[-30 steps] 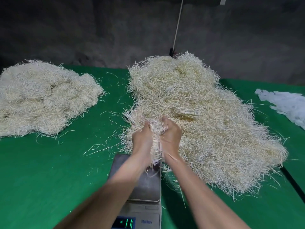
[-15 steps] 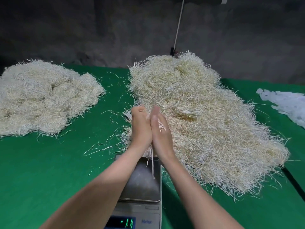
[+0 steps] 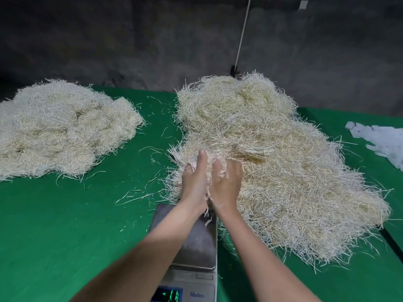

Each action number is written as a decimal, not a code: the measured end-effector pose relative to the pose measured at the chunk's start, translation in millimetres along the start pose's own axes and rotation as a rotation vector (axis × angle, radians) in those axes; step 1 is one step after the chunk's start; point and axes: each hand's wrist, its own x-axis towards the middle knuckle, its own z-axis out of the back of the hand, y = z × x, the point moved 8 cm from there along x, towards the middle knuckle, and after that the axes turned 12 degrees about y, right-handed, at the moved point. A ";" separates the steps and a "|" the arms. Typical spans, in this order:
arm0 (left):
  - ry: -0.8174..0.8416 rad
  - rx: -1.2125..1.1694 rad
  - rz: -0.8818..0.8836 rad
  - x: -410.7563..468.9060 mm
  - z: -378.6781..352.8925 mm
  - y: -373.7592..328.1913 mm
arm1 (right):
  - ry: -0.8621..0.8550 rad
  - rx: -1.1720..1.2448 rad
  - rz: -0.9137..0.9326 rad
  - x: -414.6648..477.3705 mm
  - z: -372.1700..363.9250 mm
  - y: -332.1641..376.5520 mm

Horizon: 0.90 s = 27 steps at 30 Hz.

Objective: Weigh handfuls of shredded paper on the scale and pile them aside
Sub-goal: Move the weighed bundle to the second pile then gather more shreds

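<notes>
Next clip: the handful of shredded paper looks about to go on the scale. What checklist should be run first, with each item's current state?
1. Grip on the handful: ok, it is pressed between the left hand and the right hand, whose fingers curl round it.
2. Zero on the scale display: not ok, it shows a negative reading.
3. Bare scale platform: cannot tell, a strand near its far edge may lie on it or hang from the handful.
4. The handful free of the big pile: cannot tell, the hands overlap it.
5. Room by the left pile: ok, bare green table lies beside it.
</notes>
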 end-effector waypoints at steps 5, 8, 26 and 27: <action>-0.216 0.127 -0.018 2.2 14.0 -9.2 | 0.057 0.159 -0.038 -0.9 -8.1 2.6; -0.122 0.249 0.036 1.5 4.3 -4.3 | -0.002 0.248 -0.020 5.1 9.3 2.1; -0.177 0.610 -0.145 -1.1 23.7 -30.0 | 0.255 0.177 -0.146 -2.8 5.4 -10.4; -0.151 0.743 -0.264 -2.9 19.6 -45.1 | 0.286 0.261 -0.132 -1.9 7.4 -10.7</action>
